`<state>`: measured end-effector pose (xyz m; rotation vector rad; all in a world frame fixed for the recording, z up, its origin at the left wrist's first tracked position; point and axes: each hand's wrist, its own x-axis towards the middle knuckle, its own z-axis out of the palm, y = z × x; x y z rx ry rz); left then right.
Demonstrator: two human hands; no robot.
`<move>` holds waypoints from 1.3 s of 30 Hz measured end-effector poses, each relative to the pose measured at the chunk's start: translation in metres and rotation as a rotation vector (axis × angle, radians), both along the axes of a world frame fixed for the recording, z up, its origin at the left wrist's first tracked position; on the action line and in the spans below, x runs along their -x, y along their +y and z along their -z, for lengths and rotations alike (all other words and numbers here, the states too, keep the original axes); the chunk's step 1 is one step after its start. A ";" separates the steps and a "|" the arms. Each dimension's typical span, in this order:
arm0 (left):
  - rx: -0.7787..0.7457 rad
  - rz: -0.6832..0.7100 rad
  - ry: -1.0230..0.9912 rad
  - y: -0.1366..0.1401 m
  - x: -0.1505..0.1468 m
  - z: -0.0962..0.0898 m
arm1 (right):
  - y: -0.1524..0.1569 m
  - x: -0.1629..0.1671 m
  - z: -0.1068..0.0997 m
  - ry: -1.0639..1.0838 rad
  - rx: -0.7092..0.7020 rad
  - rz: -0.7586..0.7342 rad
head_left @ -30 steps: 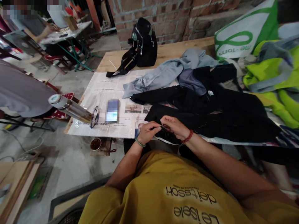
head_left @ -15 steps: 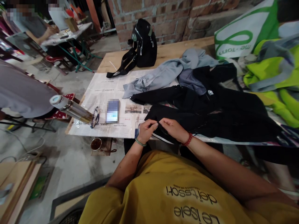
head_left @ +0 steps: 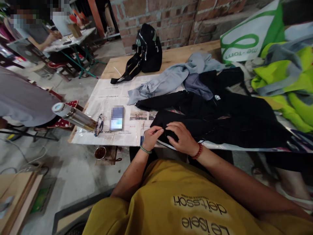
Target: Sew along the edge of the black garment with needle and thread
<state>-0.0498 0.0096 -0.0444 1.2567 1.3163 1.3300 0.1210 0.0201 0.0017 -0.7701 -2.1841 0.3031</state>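
Observation:
A black garment (head_left: 244, 114) with a white-edged strip lies along the front of the table. My left hand (head_left: 151, 138) is closed in a pinch at its near left end, thumb against forefinger on the black cloth. Anything finer between those fingertips is too small to make out. Just to the right, my right hand (head_left: 182, 137) hovers at the same cloth, thumb and curved fingers apart. Black fabric shows in the gap between them. Beyond the hands, a grey garment (head_left: 168, 78) stretches over the newspaper.
On the newspaper (head_left: 122, 138) to the left are a phone (head_left: 116, 118), glasses (head_left: 99, 125) and a steel flask (head_left: 73, 116). A black bag (head_left: 151, 49) stands at the back. Yellow-green clothing (head_left: 293, 75) and a white-green bag (head_left: 249, 36) fill the right. People sit at left.
My right hand has gone from a pinch beside the left fingertips to spread fingers, slightly away from them. My left hand keeps its pinch. The view has shifted slightly.

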 end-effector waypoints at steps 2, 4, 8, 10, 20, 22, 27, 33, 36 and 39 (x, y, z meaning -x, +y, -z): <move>-0.005 0.015 -0.009 0.000 0.000 -0.001 | 0.003 0.004 0.007 -0.021 -0.014 0.034; -0.012 0.023 0.001 0.000 0.000 -0.001 | 0.007 0.006 0.010 -0.031 -0.037 0.056; -0.023 0.021 0.022 0.000 0.000 0.000 | 0.011 0.009 0.011 -0.021 -0.037 0.066; -0.027 0.018 0.024 0.000 0.001 0.001 | 0.011 0.009 0.011 -0.001 -0.006 0.071; -0.013 0.018 0.083 0.002 0.000 0.006 | 0.012 0.006 0.011 0.052 -0.016 0.081; -0.014 0.030 0.096 0.002 0.000 0.005 | 0.013 0.006 0.011 0.044 -0.056 0.071; -0.010 0.056 0.110 0.002 -0.001 0.000 | 0.012 0.007 0.010 -0.022 -0.166 0.060; -0.029 0.080 0.103 0.003 -0.001 -0.001 | 0.011 0.008 0.007 -0.046 -0.212 0.043; -0.022 0.058 0.102 0.003 -0.001 -0.001 | 0.011 0.009 0.007 -0.038 -0.191 0.027; -0.015 0.049 0.088 0.003 -0.002 -0.001 | 0.011 0.010 0.006 -0.009 -0.184 0.026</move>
